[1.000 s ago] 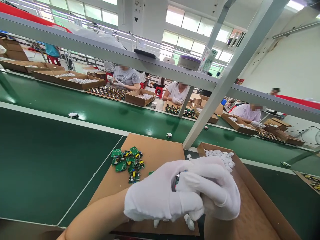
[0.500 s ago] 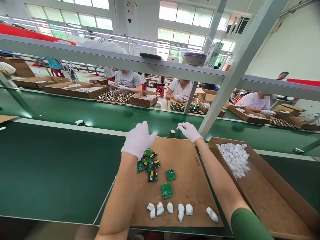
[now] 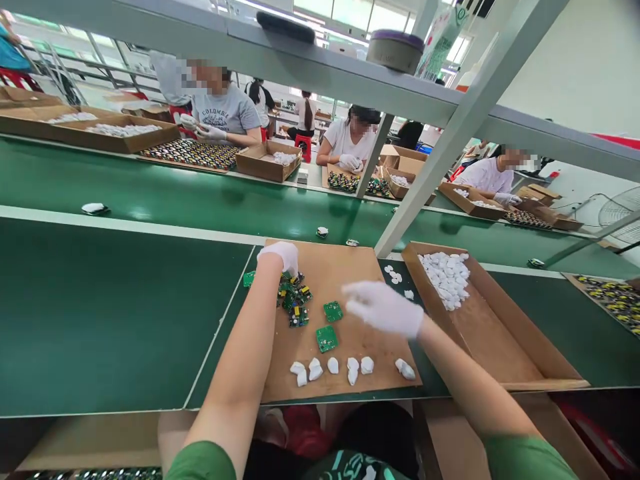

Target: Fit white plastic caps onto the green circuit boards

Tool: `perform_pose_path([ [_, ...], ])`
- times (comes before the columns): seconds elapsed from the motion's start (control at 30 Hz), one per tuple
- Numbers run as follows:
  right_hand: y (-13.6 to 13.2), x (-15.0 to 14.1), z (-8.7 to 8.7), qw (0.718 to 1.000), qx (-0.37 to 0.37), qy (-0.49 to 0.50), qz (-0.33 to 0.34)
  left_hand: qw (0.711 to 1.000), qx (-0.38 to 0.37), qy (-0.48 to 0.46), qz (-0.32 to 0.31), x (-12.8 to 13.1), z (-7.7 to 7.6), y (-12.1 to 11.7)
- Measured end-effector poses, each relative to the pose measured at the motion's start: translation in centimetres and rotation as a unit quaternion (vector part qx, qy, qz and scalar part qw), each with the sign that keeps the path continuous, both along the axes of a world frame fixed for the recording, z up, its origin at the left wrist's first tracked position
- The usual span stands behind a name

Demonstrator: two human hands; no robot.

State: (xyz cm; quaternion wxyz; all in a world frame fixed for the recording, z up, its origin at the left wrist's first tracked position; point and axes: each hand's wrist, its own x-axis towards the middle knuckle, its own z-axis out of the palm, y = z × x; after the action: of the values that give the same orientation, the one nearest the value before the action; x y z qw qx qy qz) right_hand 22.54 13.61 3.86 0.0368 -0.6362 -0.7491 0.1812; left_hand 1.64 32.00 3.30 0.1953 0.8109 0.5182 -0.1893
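Both my hands wear white gloves. My left hand is curled over the far edge of a heap of green circuit boards on a brown cardboard sheet; what its fingers hold is hidden. My right hand hovers above the sheet's right part, blurred, fingers loosely spread. Two single circuit boards lie flat in the middle. A row of several white plastic shells lies along the near edge.
A cardboard box with white shells stands to the right. Beyond runs a green conveyor belt carrying small parts. A slanted metal post rises behind the sheet. Gloved people work opposite, with boxes and trays.
My hands came apart, reached out to the belt's edge, then drew back. The left went to the board heap; the right moved back over the sheet. The camera tilted down.
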Motion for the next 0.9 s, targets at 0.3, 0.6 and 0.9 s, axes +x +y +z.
perform_pose_path([
  [0.3,-8.9,-3.4,-4.3,0.997,-0.046,-0.028,0.047,0.999,-0.014,-0.021,0.036,0.8,-1.4,0.4],
  [0.6,-6.8,-0.7,-0.3,0.924,-0.016,0.382,-0.031,0.931,0.012,-0.337,0.142,-1.2,1.9,-1.1],
  [0.9,-2.4,1.9,8.1,0.778,0.166,0.606,-0.002,0.513,-0.054,-0.821,0.246,-1.5,7.8,-4.6],
])
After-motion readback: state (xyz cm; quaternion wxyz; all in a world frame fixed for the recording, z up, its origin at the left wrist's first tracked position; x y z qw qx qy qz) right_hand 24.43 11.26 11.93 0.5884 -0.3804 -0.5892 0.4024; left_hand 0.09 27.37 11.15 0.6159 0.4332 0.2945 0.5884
